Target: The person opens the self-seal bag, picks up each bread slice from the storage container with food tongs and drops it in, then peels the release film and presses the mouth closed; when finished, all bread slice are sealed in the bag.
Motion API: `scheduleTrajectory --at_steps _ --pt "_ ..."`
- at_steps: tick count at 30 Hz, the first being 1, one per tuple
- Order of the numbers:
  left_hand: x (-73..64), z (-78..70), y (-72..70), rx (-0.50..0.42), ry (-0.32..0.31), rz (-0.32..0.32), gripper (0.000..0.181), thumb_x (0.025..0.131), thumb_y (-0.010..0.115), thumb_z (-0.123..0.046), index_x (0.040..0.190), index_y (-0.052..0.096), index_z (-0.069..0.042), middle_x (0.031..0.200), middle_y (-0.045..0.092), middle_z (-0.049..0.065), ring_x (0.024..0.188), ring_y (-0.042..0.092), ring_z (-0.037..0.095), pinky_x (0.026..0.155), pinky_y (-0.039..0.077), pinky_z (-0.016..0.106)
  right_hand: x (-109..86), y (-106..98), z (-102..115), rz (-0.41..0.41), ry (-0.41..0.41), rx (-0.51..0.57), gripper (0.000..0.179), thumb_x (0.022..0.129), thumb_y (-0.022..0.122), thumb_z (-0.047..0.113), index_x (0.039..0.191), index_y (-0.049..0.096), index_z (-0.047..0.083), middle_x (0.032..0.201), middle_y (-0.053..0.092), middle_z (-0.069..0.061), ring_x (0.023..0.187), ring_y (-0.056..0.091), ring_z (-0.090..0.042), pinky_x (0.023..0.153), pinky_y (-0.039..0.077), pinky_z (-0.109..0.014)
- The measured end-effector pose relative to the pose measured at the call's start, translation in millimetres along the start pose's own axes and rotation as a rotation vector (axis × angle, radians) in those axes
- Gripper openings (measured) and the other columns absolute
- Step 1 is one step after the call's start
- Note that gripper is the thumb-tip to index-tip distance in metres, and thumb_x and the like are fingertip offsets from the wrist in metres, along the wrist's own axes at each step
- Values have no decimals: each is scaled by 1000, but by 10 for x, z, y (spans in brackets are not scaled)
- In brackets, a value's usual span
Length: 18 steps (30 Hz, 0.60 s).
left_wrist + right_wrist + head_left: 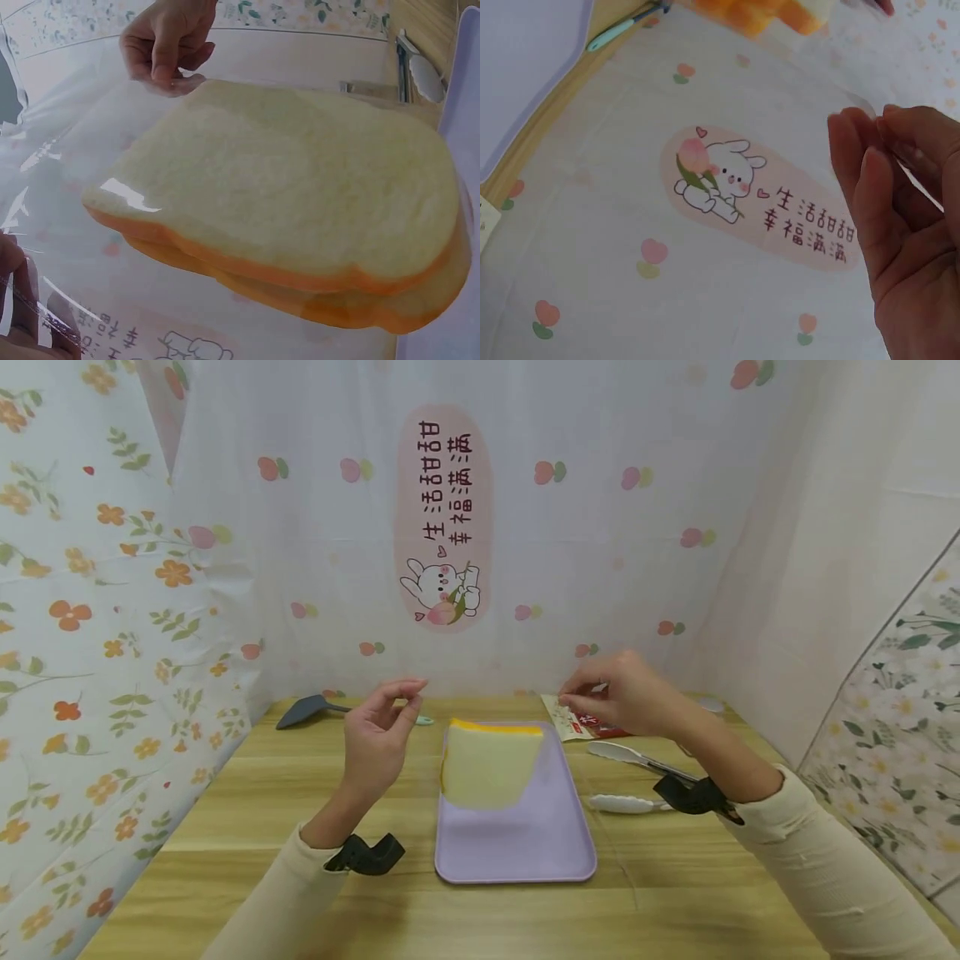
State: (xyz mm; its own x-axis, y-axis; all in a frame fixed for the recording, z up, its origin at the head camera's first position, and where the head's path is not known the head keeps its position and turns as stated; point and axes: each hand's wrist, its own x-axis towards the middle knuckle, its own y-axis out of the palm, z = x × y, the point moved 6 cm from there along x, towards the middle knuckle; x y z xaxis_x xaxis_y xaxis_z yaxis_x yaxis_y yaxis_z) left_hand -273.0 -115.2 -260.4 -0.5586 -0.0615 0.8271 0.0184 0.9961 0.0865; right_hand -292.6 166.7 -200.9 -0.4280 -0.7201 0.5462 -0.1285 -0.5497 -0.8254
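A clear plastic bag (45,172) hangs in the air between both hands, with sliced bread (491,768) inside. In the left wrist view at least two slices lie against each other, pale with orange-brown crusts. My left hand (382,735) pinches the bag on one side, fingertips and thumb together. On the other side my right hand (622,693) pinches the film, which shows faintly at its fingertips in the right wrist view. The bread hangs over a lilac tray (517,856) on the table. In the head view the bag itself can hardly be made out.
A dark grey spatula (303,712) with a pale green handle (424,721) lies behind the left hand. Right of the tray are tongs with white tips (622,803). A red and cream packet (566,720) lies below the right hand. Patterned curtains (330,527) enclose the wooden table.
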Motion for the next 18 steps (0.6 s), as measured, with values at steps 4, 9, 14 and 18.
scheduleTrajectory --at_steps 4,9,14,18 --pt "18 -24 -5 -34 -7 7 16 91 60 15 105 68 11 109 69 2 101 63 14 77 53 20 -28 24 2 20 23 92 10 82 79 0 83 75 10 71 69 8 54 58 -2 53 51 -19" --pt "52 -73 -15 -74 -8 28 26 90 58 18 102 71 -1 108 70 -2 104 64 14 77 54 21 -47 32 13 17 65 211 22 80 77 -7 87 65 9 73 69 7 58 62 -7 53 53 -24" --pt "80 -120 -41 -80 17 13 27 90 58 19 103 71 -1 108 69 2 99 65 14 75 55 23 -93 29 -8 -71 131 338 33 82 74 -11 84 45 3 80 74 -6 66 69 -15 55 55 -25" --pt "83 -135 -41 -101 58 18 18 89 57 22 103 65 16 109 68 4 97 65 14 75 55 23 -165 42 -59 -171 242 476 43 85 70 -12 81 29 -1 86 74 -17 66 68 -15 50 49 -21"
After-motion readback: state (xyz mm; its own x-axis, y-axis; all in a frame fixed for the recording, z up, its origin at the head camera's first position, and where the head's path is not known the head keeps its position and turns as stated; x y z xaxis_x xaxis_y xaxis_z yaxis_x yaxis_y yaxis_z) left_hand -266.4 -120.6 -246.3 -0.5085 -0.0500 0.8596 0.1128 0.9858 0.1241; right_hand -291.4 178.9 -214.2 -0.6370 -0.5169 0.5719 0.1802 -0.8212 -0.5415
